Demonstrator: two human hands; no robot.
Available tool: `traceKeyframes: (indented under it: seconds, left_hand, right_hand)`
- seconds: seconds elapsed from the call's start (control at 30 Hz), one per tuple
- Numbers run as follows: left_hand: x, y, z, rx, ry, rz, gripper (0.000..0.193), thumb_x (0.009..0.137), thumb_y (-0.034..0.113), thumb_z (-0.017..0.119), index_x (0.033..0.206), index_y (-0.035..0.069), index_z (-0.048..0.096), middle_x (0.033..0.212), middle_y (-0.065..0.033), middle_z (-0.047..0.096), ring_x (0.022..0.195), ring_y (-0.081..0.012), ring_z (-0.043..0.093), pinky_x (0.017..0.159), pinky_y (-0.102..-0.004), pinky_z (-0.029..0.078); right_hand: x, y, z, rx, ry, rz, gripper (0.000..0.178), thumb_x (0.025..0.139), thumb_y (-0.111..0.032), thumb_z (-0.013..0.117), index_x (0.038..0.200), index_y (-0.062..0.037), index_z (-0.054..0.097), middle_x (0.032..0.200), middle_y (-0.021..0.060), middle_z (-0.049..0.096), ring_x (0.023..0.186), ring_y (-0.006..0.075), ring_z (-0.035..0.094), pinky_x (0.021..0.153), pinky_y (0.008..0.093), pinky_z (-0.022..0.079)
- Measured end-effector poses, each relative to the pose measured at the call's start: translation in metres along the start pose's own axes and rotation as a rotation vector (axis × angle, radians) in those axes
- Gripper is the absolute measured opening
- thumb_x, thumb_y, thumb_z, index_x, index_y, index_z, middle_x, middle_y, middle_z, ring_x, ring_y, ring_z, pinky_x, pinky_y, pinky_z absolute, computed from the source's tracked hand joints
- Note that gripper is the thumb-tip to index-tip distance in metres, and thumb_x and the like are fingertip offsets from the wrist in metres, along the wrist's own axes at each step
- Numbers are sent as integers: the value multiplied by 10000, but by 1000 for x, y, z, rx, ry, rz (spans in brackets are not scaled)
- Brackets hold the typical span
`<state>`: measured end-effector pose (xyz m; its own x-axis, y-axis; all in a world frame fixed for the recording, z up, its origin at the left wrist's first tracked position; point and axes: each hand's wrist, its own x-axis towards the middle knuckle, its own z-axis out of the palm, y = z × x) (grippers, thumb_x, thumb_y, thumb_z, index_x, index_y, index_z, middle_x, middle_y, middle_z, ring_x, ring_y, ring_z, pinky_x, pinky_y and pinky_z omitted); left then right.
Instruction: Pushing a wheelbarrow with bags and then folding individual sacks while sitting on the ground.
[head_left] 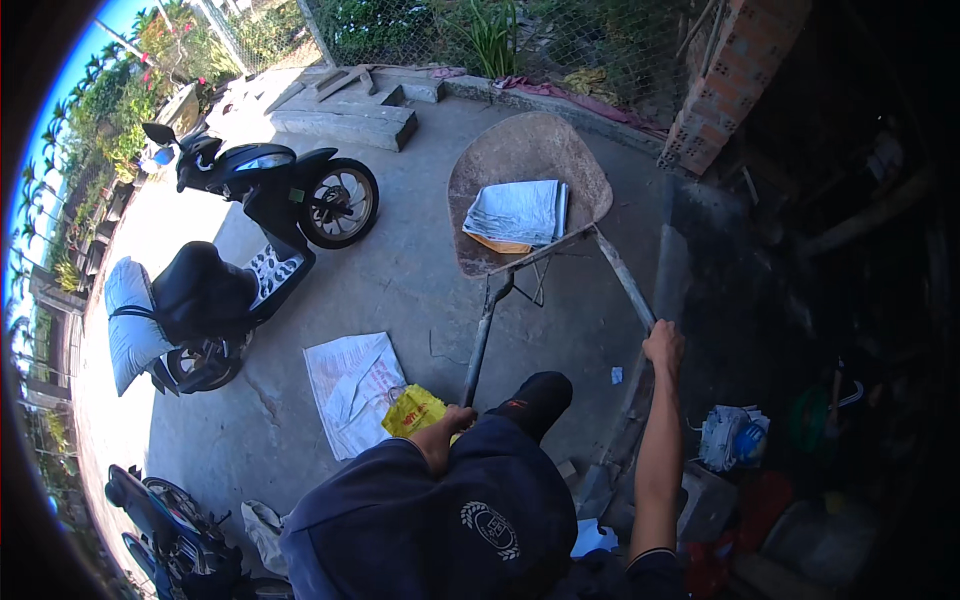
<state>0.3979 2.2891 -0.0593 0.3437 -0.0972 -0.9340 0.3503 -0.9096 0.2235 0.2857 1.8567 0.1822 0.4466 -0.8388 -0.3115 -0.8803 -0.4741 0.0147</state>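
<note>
A rusty wheelbarrow (530, 150) stands ahead of me, its two metal handles pointing back toward my body. My right hand (664, 345) is closed around the end of the right handle (625, 275). My left hand (452, 422) is wrapped round the end of the left handle (483, 335), its fingers partly hidden. In the wheelbarrow's tray lies a stack of folded white sacks (515, 212), with a yellow-orange edge beneath. A yellow plastic bag (411, 410) is beside my left forearm; whether it hangs from my hand or lies on the ground, I cannot tell.
A white sack (345, 375) lies flat on the concrete at my left. Beyond it stands a black scooter (215, 285) with a stuffed sack (135, 320); another motorbike (185, 535) is at lower left. Concrete blocks (345, 125) and a brick pillar (735, 80) stand farther off.
</note>
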Motion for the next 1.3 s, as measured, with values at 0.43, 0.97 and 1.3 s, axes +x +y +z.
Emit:
traceKeyframes:
  seconds: [0.43,0.97,1.3]
  left_hand:
    - [39,30,151,141,87,36,500,708,384,666,871,-88,642,818,-167,662,692,-242,657,575,-339,523]
    - [-29,350,263,-916,-71,-320,278,753,239,683,669,42,507,492,-54,448,395,-184,475,423,-356,419]
    - [-23,570,391,-922,168,-351,239,687,183,638,808,-22,613,653,-104,557,508,-226,540,476,-382,456]
  right_hand:
    - [176,168,80,1004,-820,168,214,743,-161,700,765,-33,529,589,33,538,458,121,529,434,265,438]
    - [487,301,96,468,-990,24,186,764,-194,649,702,-83,514,556,-2,469,450,113,461,460,274,424]
    - [715,293,-23,352,-1029,-91,249,740,-227,718,711,-55,540,576,12,515,469,109,500,449,285,461]
